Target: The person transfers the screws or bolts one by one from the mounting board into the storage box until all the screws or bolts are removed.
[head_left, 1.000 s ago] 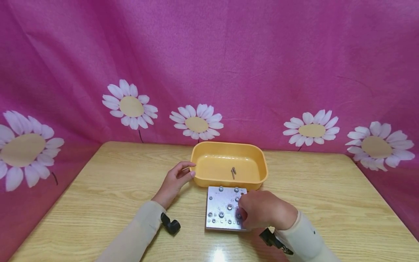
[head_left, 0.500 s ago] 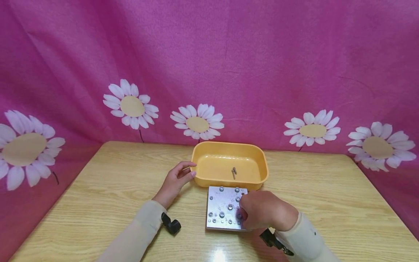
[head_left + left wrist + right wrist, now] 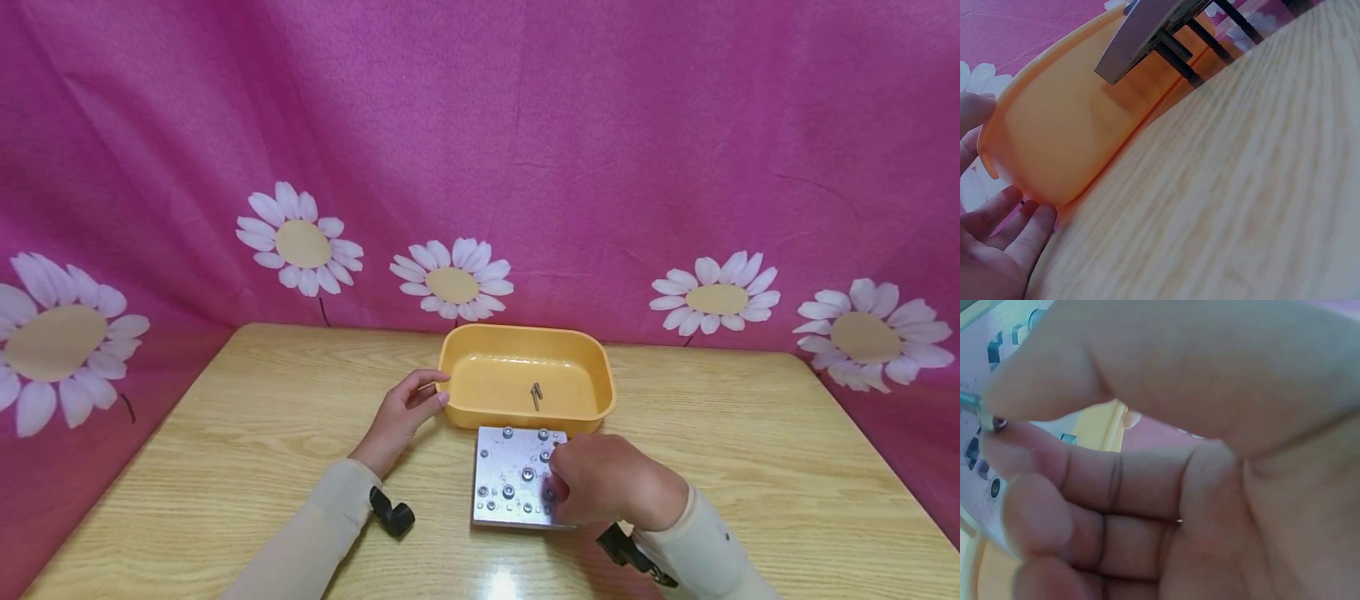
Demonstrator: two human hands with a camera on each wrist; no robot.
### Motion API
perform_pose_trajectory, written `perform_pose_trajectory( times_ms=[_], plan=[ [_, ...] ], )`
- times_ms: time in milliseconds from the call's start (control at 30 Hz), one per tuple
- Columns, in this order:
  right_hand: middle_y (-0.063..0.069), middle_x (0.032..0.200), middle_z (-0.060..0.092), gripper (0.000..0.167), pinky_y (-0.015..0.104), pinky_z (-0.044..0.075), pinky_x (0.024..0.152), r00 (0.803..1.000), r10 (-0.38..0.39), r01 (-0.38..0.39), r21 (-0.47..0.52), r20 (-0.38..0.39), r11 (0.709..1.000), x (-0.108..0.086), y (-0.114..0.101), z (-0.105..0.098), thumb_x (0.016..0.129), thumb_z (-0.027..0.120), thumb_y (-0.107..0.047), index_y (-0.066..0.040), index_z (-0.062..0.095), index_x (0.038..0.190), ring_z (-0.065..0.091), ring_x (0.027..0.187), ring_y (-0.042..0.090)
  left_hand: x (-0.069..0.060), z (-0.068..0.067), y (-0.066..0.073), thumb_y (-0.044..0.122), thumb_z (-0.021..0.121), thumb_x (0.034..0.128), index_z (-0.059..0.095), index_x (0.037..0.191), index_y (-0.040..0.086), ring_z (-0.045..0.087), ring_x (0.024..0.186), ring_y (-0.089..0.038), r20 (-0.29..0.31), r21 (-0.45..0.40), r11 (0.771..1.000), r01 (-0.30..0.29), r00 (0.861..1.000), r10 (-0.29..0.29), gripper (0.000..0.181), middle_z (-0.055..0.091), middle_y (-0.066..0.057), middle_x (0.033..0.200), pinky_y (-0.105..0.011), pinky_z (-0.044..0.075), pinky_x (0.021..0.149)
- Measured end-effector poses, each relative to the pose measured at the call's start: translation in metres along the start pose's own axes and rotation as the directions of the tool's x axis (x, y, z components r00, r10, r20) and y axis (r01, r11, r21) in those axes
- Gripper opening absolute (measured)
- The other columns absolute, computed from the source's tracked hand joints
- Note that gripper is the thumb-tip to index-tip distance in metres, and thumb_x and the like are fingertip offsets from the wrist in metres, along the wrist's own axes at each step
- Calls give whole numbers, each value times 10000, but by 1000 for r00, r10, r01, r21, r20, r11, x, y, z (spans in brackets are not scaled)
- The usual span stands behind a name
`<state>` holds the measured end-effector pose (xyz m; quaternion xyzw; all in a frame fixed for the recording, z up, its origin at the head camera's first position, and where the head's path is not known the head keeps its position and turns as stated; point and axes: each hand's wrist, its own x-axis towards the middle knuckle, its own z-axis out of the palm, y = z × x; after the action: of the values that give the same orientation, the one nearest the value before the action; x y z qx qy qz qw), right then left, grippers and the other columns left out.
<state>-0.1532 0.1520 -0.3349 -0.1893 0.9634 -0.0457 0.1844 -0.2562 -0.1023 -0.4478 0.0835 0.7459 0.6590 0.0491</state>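
Observation:
My left hand (image 3: 397, 421) rests at the left end of the yellow tray (image 3: 480, 414). Its index finger and thumb touch the rim, and lower fingertips (image 3: 1041, 222) lie by the outer wall. A square metal plate (image 3: 498, 462) stands just in front of the tray, with several socket-head screws set into it. Threaded shanks (image 3: 1175, 61) stick out below the plate. Over the plate's right edge is my right hand (image 3: 607, 479), pinching a screw (image 3: 988, 419) by its head between thumb and index finger. Its threaded shank points toward the plate; whether the tip is in a hole is hidden.
Loose screws (image 3: 536, 395) lie on the tray's floor. Wood-grain table (image 3: 262, 417) surrounds the things. A pink cloth (image 3: 562, 167) with printed daisies hangs behind the table's back edge.
My right hand has shifted very slightly at the plate's right edge, still pinching. The left hand, tray and plate stay in place.

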Motion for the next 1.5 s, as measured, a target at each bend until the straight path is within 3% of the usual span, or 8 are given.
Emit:
perform_pose_trajectory(
  times_ms=[700, 1133, 1500],
  plan=[
    [-24, 594, 531, 262, 273, 391, 528, 1000, 24, -24, 56, 3, 998, -2, -2, -4, 714, 818, -218, -184, 566, 646, 491, 579, 136, -3, -1, 5, 248, 650, 936, 592, 1264, 165, 461, 1300, -206, 15, -10, 1000, 14, 1000, -14, 344, 480, 16, 1373, -333, 400, 1070],
    [-37, 605, 534, 251, 275, 406, 535, 1000, 0, 3, 96, -27, 995, -4, -1, -7, 716, 801, -183, -191, 557, 657, 497, 585, 131, 1, -1, -1, 248, 659, 928, 616, 1218, 211, 482, 1275, -184, 7, -21, 1000, 4, 1000, -4, 295, 496, 42, 1354, -329, 411, 1060],
    [-60, 597, 524, 227, 264, 403, 532, 997, -53, 57, 69, -64, 996, 1, 1, -5, 723, 757, -154, -207, 549, 649, 488, 577, 101, -10, 0, 20, 257, 660, 928, 562, 1295, 91, 440, 1319, -257, 39, -17, 1000, 25, 999, -24, 414, 466, -24, 1394, -331, 394, 1075]
  ],
)
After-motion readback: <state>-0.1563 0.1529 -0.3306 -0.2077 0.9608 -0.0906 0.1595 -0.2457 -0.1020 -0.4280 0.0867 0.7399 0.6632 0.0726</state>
